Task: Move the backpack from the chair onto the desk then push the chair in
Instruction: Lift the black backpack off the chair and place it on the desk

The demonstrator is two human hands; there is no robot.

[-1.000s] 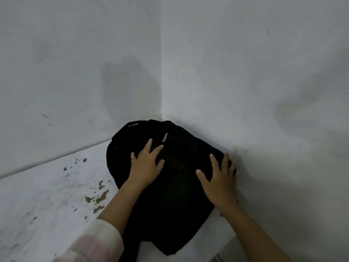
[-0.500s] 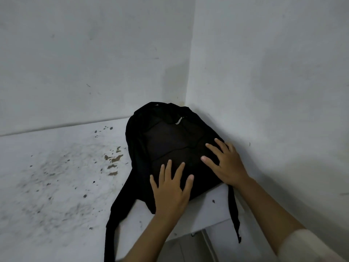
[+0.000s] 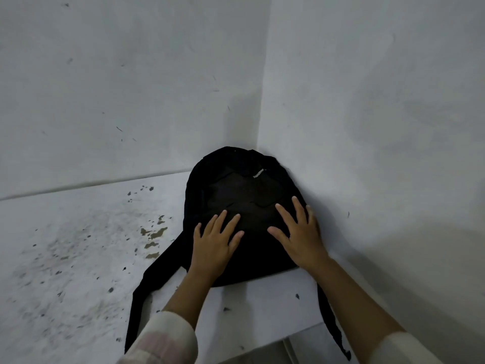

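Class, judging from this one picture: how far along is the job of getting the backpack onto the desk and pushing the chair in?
Done: the backpack lies on the desk, in the wall corner. In hand: the left hand and right hand rest flat on it, fingers spread, no grip. Left: pushing the chair in; no chair is in view.

Black backpack [image 3: 244,195] on stained desk [image 3: 78,258]
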